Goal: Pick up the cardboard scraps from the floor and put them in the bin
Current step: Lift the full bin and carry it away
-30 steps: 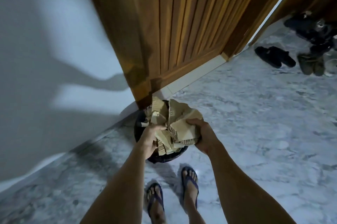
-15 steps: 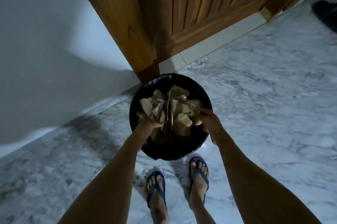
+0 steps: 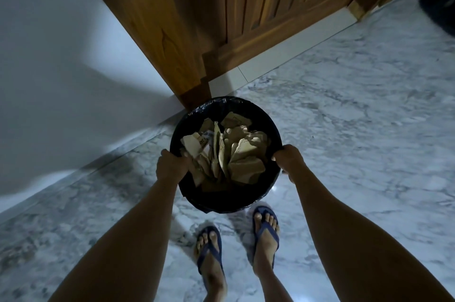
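Both hands, left hand [image 3: 170, 166] and right hand [image 3: 288, 159], apparently grip the bin [image 3: 272, 129] rim, cardboard scraps [image 3: 231, 151] between.

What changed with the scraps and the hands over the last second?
The cardboard scraps, held bunched above the bin a second ago, went down into it and were let go. The left hand and right hand then moved outward, and each now has a grip on the rim at its own side. The bin stayed by the wooden door; the feet stayed put.

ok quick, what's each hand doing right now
left hand: closed, gripping the bin rim.
right hand: closed, gripping the bin rim on the opposite side.
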A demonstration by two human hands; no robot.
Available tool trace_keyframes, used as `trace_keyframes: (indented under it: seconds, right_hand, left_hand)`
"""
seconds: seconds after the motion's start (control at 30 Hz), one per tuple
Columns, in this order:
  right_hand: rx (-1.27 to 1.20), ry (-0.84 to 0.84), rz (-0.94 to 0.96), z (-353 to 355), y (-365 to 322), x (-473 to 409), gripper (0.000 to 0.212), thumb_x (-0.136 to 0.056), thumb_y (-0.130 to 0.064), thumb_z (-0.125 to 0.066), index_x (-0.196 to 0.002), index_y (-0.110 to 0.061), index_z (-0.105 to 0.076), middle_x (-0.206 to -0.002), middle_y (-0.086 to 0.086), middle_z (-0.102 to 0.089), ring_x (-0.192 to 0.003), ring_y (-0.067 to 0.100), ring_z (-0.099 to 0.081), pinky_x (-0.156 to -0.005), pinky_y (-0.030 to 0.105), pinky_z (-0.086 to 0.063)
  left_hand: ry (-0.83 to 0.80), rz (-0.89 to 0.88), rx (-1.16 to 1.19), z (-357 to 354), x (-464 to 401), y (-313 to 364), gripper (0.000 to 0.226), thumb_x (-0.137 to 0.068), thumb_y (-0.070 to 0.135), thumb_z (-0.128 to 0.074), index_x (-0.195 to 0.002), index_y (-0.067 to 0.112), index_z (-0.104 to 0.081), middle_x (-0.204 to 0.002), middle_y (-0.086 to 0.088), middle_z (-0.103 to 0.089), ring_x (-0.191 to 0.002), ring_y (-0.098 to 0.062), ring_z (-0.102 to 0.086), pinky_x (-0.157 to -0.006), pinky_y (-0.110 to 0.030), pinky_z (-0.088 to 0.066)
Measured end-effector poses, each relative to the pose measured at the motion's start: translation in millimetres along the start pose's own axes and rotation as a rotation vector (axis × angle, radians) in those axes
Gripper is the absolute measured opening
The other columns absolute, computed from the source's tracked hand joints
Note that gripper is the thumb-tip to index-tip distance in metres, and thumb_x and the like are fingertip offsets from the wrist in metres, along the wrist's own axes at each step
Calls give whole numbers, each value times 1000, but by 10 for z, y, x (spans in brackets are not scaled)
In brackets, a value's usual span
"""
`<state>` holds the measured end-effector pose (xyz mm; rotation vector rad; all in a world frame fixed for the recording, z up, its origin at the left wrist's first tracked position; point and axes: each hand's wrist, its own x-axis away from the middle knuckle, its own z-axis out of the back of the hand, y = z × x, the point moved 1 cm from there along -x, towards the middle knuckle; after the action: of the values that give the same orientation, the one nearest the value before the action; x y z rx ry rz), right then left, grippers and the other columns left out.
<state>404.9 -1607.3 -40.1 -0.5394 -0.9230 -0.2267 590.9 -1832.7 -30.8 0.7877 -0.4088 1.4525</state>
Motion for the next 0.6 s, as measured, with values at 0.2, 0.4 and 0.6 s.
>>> trace_keyframes:
  seconds: [0.2, 0.4, 0.6]
  right_hand:
    - [-41, 73, 38, 64, 137, -41, 16, -74, 1, -52, -78, -5, -66, -88, 24, -69, -88, 44, -67, -78, 56, -58]
    - [-200, 48, -50, 541, 286, 405, 27, -73, 5, -49, -76, -11, -70, -90, 25, -71, -83, 45, -69, -71, 58, -60]
    - [-443, 71, -98, 1394, 155, 1544, 33, -82, 16, -51, -94, -9, -70, -96, 20, -70, -90, 38, -67, -74, 44, -61]
  left_hand:
    - [-76, 47, 225, 105, -20, -102, 33, -90, 12, -59, -122, 9, -60, -108, -16, -67, -93, -32, -67, -71, -44, -62]
    - [-203, 42, 294, 475, 452, 93, 38, -87, -4, -56, -121, 9, -63, -104, -21, -70, -92, -33, -70, -70, -43, -62]
    - [-311, -56, 231, 1090, 1473, 618, 31, -92, -16, -51, -113, 6, -59, -104, -20, -65, -91, -34, -64, -79, -41, -53]
